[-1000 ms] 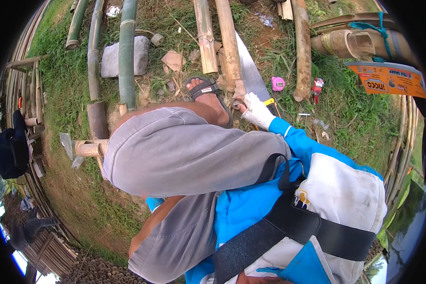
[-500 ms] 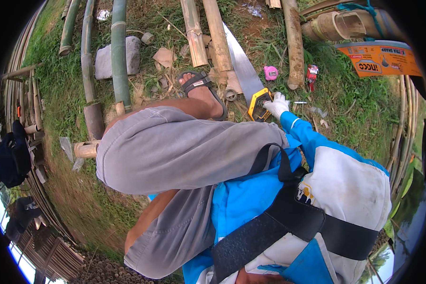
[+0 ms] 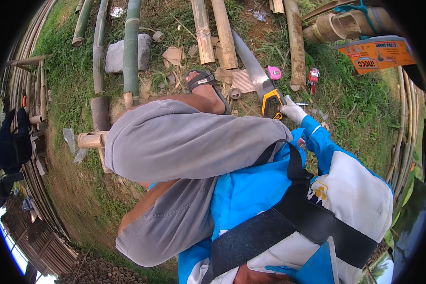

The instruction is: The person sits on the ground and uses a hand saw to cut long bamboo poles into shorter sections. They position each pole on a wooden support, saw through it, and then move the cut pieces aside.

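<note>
My right hand, in a white glove, has its fingers closed on the yellow and black handle of a handsaw. The saw's long silver blade slants up and left past the end of a dry bamboo pole. Close to the handle are a pink tape measure, a red-and-white small object and a thin white stick. My left hand is out of sight; only a sliver of blue shows between my bent legs.
Green bamboo poles and a grey stone block lie to the left. A brown pole lies beyond the tape measure. An orange printed saw sleeve is at upper right. My sandalled foot rests by cardboard scraps.
The saw and my right hand have shifted slightly right and the handle has turned a little. The whole view has also swung slightly, so the ground objects appear displaced.
</note>
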The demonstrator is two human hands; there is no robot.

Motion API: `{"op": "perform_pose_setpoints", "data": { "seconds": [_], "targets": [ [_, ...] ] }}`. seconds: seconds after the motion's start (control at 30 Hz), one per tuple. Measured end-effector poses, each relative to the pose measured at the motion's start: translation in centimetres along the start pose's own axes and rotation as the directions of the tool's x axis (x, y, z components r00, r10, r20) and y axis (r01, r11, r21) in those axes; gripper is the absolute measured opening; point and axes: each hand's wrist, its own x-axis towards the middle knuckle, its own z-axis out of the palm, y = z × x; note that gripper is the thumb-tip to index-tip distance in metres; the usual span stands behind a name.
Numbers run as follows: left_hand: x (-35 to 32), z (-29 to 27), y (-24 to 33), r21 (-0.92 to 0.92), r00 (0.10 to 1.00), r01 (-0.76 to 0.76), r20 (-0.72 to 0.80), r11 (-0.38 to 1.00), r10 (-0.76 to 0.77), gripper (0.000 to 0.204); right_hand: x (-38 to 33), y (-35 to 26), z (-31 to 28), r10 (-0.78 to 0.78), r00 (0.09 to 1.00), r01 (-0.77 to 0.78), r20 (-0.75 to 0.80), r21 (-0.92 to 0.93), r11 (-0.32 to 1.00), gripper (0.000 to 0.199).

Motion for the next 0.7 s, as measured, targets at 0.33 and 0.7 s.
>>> {"op": "perform_pose_setpoints", "data": {
  "seconds": [0.33,0.7],
  "targets": [
    [-0.7,-0.9,0.4,-0.134,0.989,0.095,-0.103,0.986,-0.11,0.078,-18.6,-11.4,-11.6,-0.39,0.906,0.417,-0.163,0.192,0.889,0.06],
    [3.9,1.0,2.6,-0.163,0.921,-0.234,-0.352,0.959,0.165,0.077,-5.3,-37.3,1.0,-0.749,0.606,0.697,0.269,0.274,0.662,0.045]
  ]
}}
